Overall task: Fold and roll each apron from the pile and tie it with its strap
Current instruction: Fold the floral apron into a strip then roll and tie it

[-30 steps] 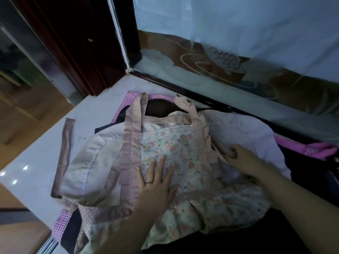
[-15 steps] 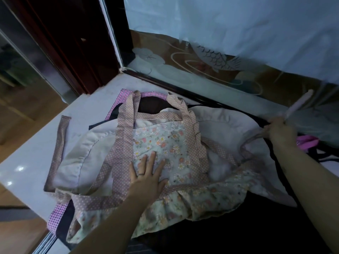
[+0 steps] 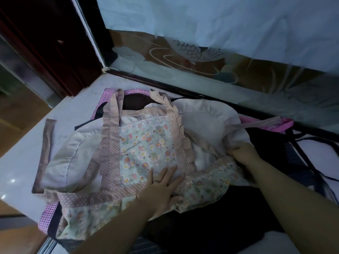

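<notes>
A floral apron [image 3: 145,143] with pink polka-dot trim and white side panels lies spread on top of the pile. My left hand [image 3: 161,187] presses flat on its lower bib, fingers apart, a ring on one finger. My right hand [image 3: 242,153] is closed on the apron's right edge where its waist strap [image 3: 256,124] starts; the strap runs right across the pile. The other waist strap [image 3: 45,143] lies straight along the table at the left.
Dark aprons [image 3: 229,217] and a pink checked one [image 3: 278,125] lie beneath and to the right. The pile rests on a white table [image 3: 20,162] whose left edge drops to the floor. A glass panel with a fish pattern [image 3: 192,52] stands behind.
My right hand came down and back toward me from its raised reach at the right, laying the strap across the pile. My left hand stayed pressed on the bib.
</notes>
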A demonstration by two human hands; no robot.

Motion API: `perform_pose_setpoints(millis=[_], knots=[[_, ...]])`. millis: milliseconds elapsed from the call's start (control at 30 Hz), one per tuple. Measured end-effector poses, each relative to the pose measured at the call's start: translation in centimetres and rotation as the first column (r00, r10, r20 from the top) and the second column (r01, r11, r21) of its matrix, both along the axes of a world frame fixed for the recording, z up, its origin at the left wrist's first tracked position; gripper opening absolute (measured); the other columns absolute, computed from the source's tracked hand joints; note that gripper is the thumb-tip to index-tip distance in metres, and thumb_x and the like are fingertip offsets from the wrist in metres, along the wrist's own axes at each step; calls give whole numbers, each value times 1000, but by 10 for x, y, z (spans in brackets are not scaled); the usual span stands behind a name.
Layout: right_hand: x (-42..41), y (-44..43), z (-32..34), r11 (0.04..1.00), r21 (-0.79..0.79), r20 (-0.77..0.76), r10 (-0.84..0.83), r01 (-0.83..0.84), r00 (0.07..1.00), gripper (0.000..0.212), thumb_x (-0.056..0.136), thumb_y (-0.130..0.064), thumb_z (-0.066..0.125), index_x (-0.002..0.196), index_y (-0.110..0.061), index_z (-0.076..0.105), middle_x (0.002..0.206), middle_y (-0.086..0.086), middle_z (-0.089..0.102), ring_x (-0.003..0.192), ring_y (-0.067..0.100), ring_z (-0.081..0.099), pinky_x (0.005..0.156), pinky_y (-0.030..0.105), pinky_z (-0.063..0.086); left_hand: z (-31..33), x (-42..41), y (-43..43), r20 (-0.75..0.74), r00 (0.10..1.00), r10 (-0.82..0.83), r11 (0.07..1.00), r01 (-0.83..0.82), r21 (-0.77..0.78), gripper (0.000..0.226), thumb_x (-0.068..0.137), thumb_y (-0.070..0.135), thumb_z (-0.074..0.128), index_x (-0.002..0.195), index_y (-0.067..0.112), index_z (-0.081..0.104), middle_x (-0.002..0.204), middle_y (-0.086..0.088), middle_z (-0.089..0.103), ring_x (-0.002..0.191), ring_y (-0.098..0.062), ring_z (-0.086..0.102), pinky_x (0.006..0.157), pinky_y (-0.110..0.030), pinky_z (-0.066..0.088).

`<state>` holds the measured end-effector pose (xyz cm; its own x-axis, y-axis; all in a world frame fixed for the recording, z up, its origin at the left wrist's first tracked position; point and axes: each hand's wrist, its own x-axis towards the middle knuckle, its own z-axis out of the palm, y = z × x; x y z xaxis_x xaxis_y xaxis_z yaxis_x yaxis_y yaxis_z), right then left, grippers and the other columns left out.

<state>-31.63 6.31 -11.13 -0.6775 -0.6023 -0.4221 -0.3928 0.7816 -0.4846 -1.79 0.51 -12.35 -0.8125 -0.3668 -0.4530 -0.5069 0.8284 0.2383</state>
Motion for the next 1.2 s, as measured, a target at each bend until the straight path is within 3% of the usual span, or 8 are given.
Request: perform_pose_setpoints(millis=[200,433,667,733,833,933,1033,1200], knots=[[-1,12,-7,1000,-1,-89,-13,13,996,64,69,-42,71,120,-6,60,119,19,60,109,36,58,90,36,47,-3,-2,0,116,991,-61,998,63,-6,73,53,81,-26,111,46,-56,128,5,-57,132,-25,-39,103,-53,-25],[-6,16,-15,990,-117,-24,-78,74,997,22,85,-17,61,100,-1,67,104,23,66,94,34,62,71,33,43,-3,-7,1,175,983,-50,999,52,-7,76,54,77,-18,115,43,-49,126,7,-57,128,-22,-42,106,-57,-22],[-31,46,47,339,-559,515,-573,757,637,17,96,-26,47,91,-15,58,81,1,59,60,6,56,62,28,45,-6,-7,1,162,986,-31,999,33,-8,77,55,79,-16,116,44,-48,127,9,-57,129,-20,-42,104,-54,-24],[-23,56,49,438,-402,673,-453,804,584,32,97,-41,46,107,-14,60,97,3,65,78,11,63,72,28,50,-7,-5,0,154,987,-47,998,51,-23,79,53,82,-24,117,45,-51,128,9,-59,130,-22,-42,103,-54,-25],[-8,71,34,777,-218,533,-412,591,738,59,90,-55,50,134,-15,50,131,4,53,118,25,51,96,33,41,-16,2,0,99,994,-40,995,49,-92,80,61,82,-27,128,44,-46,136,5,-56,137,-26,-33,107,-57,-18],[4,89,21,914,-187,303,-295,360,906,76,78,-67,58,141,-26,43,142,2,45,125,24,46,107,39,35,-15,8,6,-7,998,-55,972,52,-228,76,93,71,5,153,26,11,161,-5,-9,144,-31,18,113,-62,6],[6,102,8,951,-66,118,-292,301,949,99,53,-93,49,135,-38,46,133,-1,52,117,24,52,103,49,39,-9,14,15,-77,986,-145,957,121,-263,75,93,70,17,148,21,30,156,-9,26,139,-28,25,108,-59,10],[16,106,16,896,-186,285,-343,403,895,36,87,-32,65,115,-8,61,114,12,62,91,20,56,82,31,48,-12,30,25,-82,977,-199,929,161,-334,88,81,70,42,151,20,25,156,-9,26,140,-30,28,104,-64,17]])
